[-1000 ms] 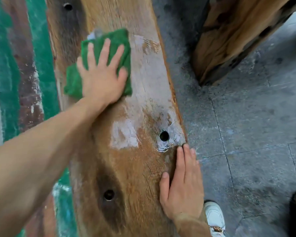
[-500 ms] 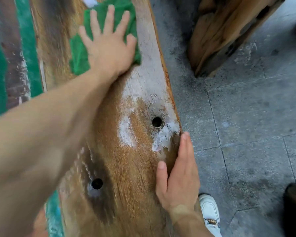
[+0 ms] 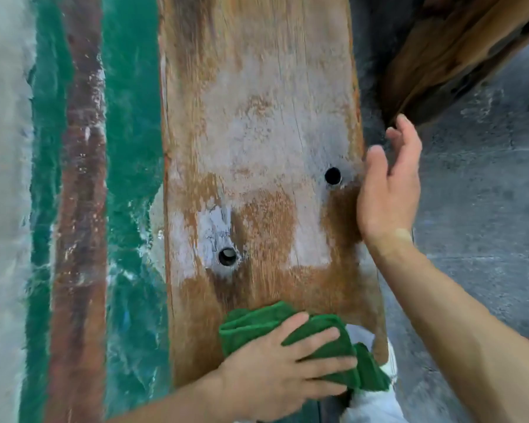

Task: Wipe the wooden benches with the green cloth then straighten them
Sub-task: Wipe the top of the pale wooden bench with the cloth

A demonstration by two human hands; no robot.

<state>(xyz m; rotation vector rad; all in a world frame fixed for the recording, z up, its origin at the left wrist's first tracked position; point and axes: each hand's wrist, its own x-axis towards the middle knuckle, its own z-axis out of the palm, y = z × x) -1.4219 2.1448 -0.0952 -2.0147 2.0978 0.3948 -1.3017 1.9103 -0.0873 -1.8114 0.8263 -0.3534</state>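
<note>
- The green cloth (image 3: 300, 340) has been drawn back along the wooden bench (image 3: 257, 148) from the far end to the near end, where it now lies bunched
- The cloth is pressed to the board by the left hand (image 3: 284, 370), its fingers spread over it and slightly curled
- The right hand (image 3: 388, 190), earlier laid flat on the board's right edge, has been lifted; it is seen relaxed and holding nothing, beside the edge near a drilled hole (image 3: 332, 175)
- A full lengthwise stroke is judged done; pale smears remain, so more wiping is likely needed before straightening
</note>
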